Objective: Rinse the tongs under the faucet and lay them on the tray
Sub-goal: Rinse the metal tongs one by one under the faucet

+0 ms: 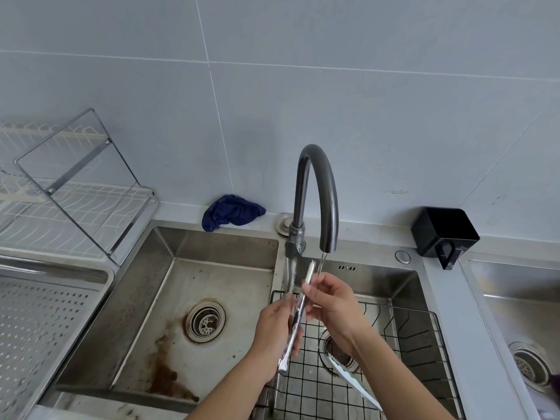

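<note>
Shiny metal tongs (298, 313) stand nearly upright under the dark curved faucet (318, 189), from whose spout a thin stream of water (321, 262) runs. My left hand (277, 331) grips the lower part of the tongs. My right hand (330, 301) pinches the upper part, just below the tip, beside the stream. Both hands hover over the divider between the two sink basins. The perforated steel tray (39, 322) lies at the far left, beside the left basin.
A black wire basket (403, 338) sits in the right basin with a second metal utensil (354, 383) lying in it. The stained left basin (188, 298) has a round drain. A dish rack (75, 189), blue cloth (231, 211) and black holder (444, 233) stand behind.
</note>
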Action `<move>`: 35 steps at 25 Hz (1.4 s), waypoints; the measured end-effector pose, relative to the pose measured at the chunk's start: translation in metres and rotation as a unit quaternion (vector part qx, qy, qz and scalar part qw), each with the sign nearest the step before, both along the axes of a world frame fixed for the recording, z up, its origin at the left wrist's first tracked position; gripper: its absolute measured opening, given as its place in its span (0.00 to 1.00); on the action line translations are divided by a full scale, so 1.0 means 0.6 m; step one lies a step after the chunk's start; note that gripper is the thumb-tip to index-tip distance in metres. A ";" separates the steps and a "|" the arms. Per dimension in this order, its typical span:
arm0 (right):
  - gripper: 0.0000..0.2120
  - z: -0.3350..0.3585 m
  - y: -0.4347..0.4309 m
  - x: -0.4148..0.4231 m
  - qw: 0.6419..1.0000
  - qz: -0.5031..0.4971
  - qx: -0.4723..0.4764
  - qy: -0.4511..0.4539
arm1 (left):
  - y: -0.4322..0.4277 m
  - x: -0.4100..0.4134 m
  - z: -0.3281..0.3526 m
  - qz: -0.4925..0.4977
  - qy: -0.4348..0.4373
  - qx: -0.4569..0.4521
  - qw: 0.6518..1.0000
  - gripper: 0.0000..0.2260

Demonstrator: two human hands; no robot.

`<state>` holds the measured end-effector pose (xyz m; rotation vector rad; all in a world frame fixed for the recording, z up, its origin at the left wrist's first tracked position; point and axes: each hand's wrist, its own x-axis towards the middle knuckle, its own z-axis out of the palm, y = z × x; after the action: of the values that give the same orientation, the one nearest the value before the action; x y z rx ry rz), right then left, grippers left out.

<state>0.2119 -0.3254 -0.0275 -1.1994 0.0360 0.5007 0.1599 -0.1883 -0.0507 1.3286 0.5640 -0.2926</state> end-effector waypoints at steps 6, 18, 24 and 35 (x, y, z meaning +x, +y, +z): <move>0.05 0.006 -0.014 -0.009 0.995 0.005 -0.076 -0.072 | -0.031 0.021 0.006 -0.037 0.005 0.024 0.999 0.24; 0.07 0.006 -0.013 0.023 0.964 -0.072 -0.250 -0.050 | -0.002 -0.009 0.006 -0.112 -0.028 -0.058 0.992 0.26; 0.11 0.004 0.012 0.039 0.963 -0.056 -0.259 -0.047 | 0.006 -0.012 0.019 -0.112 -0.021 -0.046 0.992 0.23; 0.17 -0.006 0.013 0.030 0.964 -0.065 -0.251 -0.053 | 0.012 -0.020 0.025 -0.156 -0.067 0.099 0.980 0.15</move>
<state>0.2296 -0.3173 -0.0309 -1.7063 0.1561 0.3164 0.1478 -0.1808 -0.0357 1.6198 0.2740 -0.4079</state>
